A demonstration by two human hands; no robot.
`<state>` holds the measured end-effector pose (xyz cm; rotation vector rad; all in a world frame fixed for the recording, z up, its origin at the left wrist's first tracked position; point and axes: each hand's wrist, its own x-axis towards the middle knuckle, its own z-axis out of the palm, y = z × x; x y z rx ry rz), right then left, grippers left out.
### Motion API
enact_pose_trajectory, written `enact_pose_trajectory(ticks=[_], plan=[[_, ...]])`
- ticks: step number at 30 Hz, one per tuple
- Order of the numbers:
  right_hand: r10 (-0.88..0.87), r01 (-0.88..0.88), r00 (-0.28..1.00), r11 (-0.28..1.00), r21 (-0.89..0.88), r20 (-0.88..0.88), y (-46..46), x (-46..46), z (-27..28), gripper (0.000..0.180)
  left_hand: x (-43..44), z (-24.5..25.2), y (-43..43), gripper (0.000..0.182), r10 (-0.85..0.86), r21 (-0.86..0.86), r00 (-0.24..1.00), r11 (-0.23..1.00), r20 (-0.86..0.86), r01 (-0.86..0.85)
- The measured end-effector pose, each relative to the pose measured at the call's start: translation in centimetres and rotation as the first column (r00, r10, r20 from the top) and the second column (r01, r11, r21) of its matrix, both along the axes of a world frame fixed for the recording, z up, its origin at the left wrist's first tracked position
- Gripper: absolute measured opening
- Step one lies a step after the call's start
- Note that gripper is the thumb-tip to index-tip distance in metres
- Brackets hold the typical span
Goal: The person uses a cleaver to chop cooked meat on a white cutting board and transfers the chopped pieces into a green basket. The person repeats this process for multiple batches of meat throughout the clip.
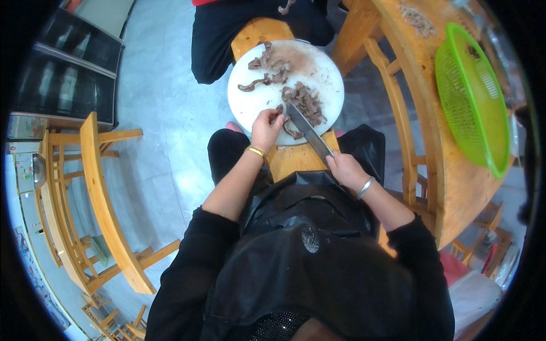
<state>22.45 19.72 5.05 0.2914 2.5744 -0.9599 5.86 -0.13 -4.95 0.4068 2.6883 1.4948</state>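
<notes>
A round white cutting board (pixel 251 102) lies on a wooden bench (pixel 294 162) before me. My right hand (pixel 346 168) is closed around the handle of a knife (pixel 310 133), whose long blade reaches up and left over the board. At the board's near edge, my left hand (pixel 268 128) pinches a brown, wrinkled strip between thumb and fingers; another curled strip (pixel 293 131) lies beside it, left of the blade. A heap of cut brown pieces (pixel 308 100) rests right of the blade's tip. More brown strips (pixel 273 70), possibly meat or mushroom, lie on the far left part.
Another person (pixel 215 42) in dark trousers sits across the board, with a brown piece near their lap. At right, a wooden table (pixel 465 200) holds a green plastic basket (pixel 473 102) and a small pale shredded pile (pixel 418 21). Wooden benches (pixel 106 192) stand at left.
</notes>
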Motion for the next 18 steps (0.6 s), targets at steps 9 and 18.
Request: enact_pose_trajectory(ticks=[9,18], plan=[[-0.039,0.051,0.992,0.993,-0.103,0.119,-0.6,1.2,1.2,0.030,0.2,-2.4,-1.9,0.019,-0.237,-0.268,0.959,0.945,-0.155,0.190],[0.166,-0.149,0.975,0.982,0.118,-0.149,-0.1,-1.2,0.4,0.027,0.1,-4.1,-4.1,0.018,-0.296,-0.446,0.930,0.877,-0.217,0.175]])
